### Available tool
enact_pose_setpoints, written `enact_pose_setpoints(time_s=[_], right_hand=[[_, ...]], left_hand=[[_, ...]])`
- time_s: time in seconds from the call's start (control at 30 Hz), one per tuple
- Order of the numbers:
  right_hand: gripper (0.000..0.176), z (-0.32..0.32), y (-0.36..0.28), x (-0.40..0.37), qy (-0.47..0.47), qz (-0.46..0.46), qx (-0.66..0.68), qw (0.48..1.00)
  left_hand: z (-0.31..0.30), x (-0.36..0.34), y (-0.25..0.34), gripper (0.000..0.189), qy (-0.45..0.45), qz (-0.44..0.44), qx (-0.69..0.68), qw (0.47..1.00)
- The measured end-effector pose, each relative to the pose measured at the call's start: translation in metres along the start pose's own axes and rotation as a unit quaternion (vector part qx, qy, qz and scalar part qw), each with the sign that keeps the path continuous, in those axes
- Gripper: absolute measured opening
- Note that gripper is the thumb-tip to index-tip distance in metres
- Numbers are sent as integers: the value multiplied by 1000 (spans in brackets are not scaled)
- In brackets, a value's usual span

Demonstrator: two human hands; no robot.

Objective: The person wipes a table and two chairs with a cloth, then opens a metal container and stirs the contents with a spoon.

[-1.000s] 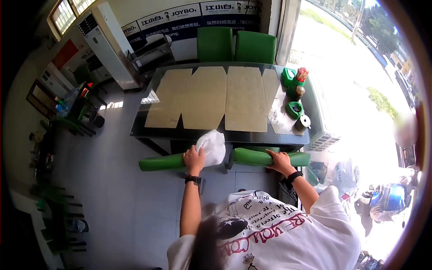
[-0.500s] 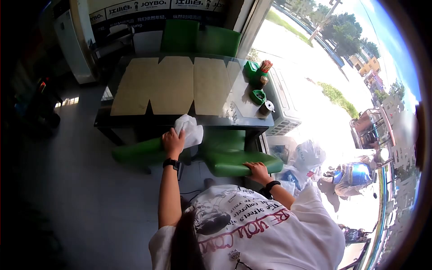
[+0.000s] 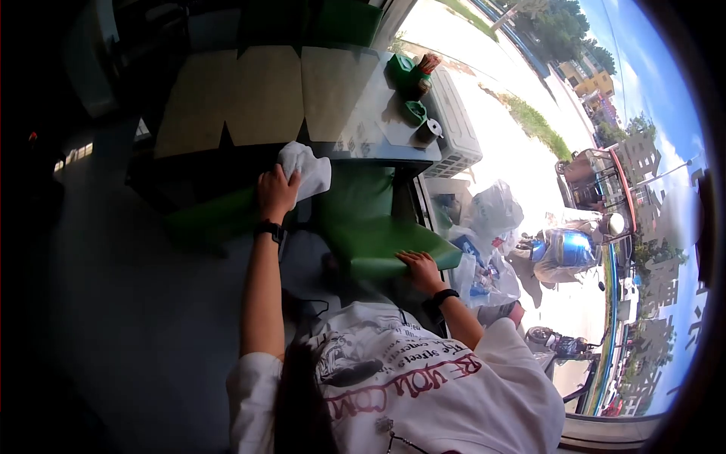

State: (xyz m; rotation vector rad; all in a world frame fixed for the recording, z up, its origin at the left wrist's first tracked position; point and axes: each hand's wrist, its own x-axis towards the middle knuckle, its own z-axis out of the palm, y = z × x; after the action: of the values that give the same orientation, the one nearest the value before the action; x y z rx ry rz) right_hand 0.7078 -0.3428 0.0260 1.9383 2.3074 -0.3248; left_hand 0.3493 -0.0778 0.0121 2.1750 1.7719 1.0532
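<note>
My left hand [image 3: 277, 195] is closed around a bunched white cloth [image 3: 306, 170], held near the front edge of the dark table [image 3: 355, 151]. On the right, a green chair [image 3: 389, 246] stands at the table with its padded seat towards me. My right hand [image 3: 421, 272] grips the front edge of that seat, fingers over its top; its thumb is hard to make out. Another green chair [image 3: 215, 216] sits dim and partly hidden left of my left forearm.
Brown mats [image 3: 265, 94] cover much of the tabletop. Green holders [image 3: 401, 69], a green ashtray [image 3: 414, 113] and a metal-looking pot [image 3: 429, 131] stand at its right end. Filled plastic bags [image 3: 495, 216] lie beside the right chair, near the bright opening outdoors.
The view has tipped, so the table appears higher up. The right chair has come closer to me, away from the table, with my right hand on it. The cloth stays in my left hand.
</note>
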Motion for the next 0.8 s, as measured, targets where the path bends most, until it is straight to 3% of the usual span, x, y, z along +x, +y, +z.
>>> enact_pose_setpoints(time_s=[0.17, 0.27, 0.47, 0.5, 0.53, 0.63, 0.8], right_hand=[[64, 4, -3, 2, 9, 9, 13, 1000], [68, -11, -3, 2, 9, 10, 18, 1000], [69, -23, 38, -1, 8, -4, 12, 1000], [67, -31, 42, 2, 12, -14, 16, 1000], [66, -30, 45, 5, 14, -15, 20, 1000], [62, -21, 54, 14, 39, -34, 46, 998], [59, -29, 50, 39, 29, -34, 13, 999]], left_hand=[[-5, -4, -15, 34, 2, 31, 20, 999], [-21, -19, -39, 31, 72, 131, 10, 989], [-77, -46, -109, 35, 18, 149, 44, 988], [-90, -46, -121, 31, 52, 161, 56, 984], [-99, -57, -133, 28, 90, 161, 61, 981], [-119, -73, -139, 26, 58, 64, 104, 991], [-122, -74, -129, 27, 60, 24, 88, 994]])
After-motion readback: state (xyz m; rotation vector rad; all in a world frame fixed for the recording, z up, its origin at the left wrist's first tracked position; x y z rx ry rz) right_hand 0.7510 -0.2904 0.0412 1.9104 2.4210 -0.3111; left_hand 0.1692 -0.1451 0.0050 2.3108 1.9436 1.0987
